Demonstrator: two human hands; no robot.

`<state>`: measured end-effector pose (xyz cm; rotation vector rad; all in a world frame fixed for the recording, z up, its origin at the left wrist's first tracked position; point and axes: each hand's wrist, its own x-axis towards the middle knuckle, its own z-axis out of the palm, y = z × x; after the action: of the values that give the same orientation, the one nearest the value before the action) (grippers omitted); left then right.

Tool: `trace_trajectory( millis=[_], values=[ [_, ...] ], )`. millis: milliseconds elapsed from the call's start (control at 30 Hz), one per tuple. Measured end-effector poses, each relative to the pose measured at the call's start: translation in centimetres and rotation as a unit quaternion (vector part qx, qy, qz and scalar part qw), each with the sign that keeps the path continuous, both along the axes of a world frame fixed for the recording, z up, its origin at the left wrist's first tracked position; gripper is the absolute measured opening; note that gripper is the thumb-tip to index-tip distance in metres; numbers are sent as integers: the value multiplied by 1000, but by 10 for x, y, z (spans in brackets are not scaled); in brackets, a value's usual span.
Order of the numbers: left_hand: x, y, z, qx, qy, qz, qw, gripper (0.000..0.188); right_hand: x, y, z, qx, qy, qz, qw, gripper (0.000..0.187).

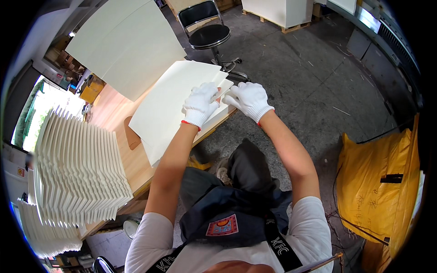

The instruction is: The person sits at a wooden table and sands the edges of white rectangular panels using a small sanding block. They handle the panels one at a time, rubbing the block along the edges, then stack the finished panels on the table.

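A few large white card sheets (pixel 168 91) lie loosely overlapped at the near edge of the wooden table, their right-hand ends fanned apart. My left hand (pixel 200 103), in a white knitted glove with a red cuff, rests over the top of them. Its fingers are bent at the sheets' edge, and a bare fingertip shows. My right hand (pixel 250 100) wears a matching glove and is closed at the corner of the sheets, thumb and fingers pinching the edge. The parts of the fingers under the card are hidden.
A tall stack of folded white sheets (pixel 82 168) stands on the wooden table (pixel 125 154) at left. A big white board (pixel 127 45) rises behind. Beyond are a black chair (pixel 209 36) and a palletised white stack (pixel 284 13). A yellow cover (pixel 378 182) hangs at right.
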<state>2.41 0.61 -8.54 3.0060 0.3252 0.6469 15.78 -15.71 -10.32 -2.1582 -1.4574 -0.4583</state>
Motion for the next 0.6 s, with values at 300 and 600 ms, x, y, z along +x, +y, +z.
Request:
trace_trajectory(
  millis=[300,600],
  values=[
    [-15,-4,14,-152,45,-29,987,28,-14,12,5,70,388,8,919,53],
    [-18,-7,18,-210,58,-22,976,37,-16,19,-9,99,397,-21,912,53]
  ],
)
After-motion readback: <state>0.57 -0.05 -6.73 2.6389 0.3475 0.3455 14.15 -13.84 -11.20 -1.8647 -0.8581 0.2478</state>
